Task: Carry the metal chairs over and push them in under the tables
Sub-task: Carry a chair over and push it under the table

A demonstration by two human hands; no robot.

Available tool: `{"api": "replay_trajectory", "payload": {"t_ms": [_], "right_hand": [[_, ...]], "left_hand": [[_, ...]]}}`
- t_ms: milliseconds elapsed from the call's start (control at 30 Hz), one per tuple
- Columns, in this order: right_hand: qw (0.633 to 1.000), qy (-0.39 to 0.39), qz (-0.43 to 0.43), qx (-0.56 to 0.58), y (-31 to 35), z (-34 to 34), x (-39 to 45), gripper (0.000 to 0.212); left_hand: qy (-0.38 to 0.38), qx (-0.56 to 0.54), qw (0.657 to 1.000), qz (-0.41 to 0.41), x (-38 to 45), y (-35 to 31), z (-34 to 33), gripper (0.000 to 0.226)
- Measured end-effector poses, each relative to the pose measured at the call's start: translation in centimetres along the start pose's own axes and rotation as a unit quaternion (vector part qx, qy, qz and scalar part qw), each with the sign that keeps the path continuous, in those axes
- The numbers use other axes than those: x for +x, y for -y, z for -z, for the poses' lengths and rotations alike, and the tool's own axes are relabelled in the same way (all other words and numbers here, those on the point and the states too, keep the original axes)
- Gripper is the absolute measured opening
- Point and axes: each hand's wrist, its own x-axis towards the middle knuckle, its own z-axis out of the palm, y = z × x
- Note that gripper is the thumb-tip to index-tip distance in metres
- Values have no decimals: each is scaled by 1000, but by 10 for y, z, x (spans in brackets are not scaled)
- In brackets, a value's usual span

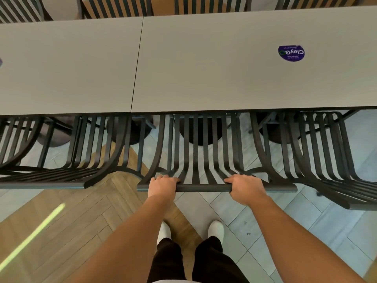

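A black slatted metal chair [202, 152] stands straight ahead of me, its seat reaching under the near edge of the right grey table [224, 64]. My left hand [162, 185] and my right hand [245, 187] both grip the top rail of its backrest, a shoulder's width apart. A second grey table [65, 66] butts against the first on the left. Another black chair [81, 154] sits tucked in on the left and a third [318, 152] on the right, both close beside the one I hold.
More slatted chairs [114, 7] line the far side of the tables. A round purple sticker [291, 53] lies on the right table. Dark round table bases [200, 131] show under the tops. My white shoes [215, 229] stand on tile and wood-pattern floor.
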Motion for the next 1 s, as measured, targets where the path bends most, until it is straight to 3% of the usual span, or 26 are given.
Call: {"api": "replay_trajectory", "payload": {"t_ms": [433, 600, 700, 800, 900, 1000], "right_hand": [[999, 19, 36, -13, -13, 8, -1, 46], [999, 22, 38, -16, -11, 9, -3, 43], [998, 35, 45, 1, -11, 12, -2, 33], [990, 115, 43, 63, -16, 21, 0, 58], [955, 147, 3, 256, -25, 37, -8, 90], [921, 96, -49, 374, -50, 50, -19, 85]], "left_hand": [[4, -6, 999, 40, -5, -17, 4, 59], [41, -31, 998, 29, -1, -14, 7, 53], [100, -54, 993, 15, -4, -13, 16, 84], [105, -95, 989, -31, -13, -22, 30, 96], [80, -117, 987, -77, -9, -46, 44, 87], [65, -133, 983, -112, 6, -78, 59, 75]]}}
